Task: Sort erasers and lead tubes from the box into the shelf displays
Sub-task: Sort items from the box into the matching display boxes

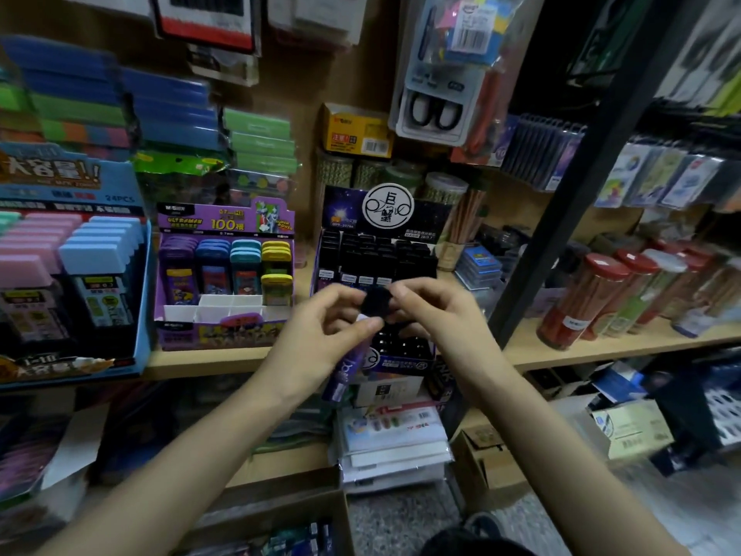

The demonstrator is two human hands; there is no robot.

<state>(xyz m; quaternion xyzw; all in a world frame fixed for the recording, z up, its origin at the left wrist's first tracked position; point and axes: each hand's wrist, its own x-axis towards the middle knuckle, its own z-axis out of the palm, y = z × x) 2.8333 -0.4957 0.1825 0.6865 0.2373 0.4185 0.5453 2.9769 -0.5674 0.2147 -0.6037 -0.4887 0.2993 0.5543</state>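
Gripping the purple lead tube (pixel 347 371) with curled fingers (pixel 361 325), the left hand (pixel 316 335) holds it just before the black display (pixel 377 250) on the shelf (pixel 200 359). The right hand (pixel 437 315) pinches its dark top; twisting there could loosen it and spill leads.

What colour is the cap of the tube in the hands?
Black cap on a purple tube, seen in the head view.
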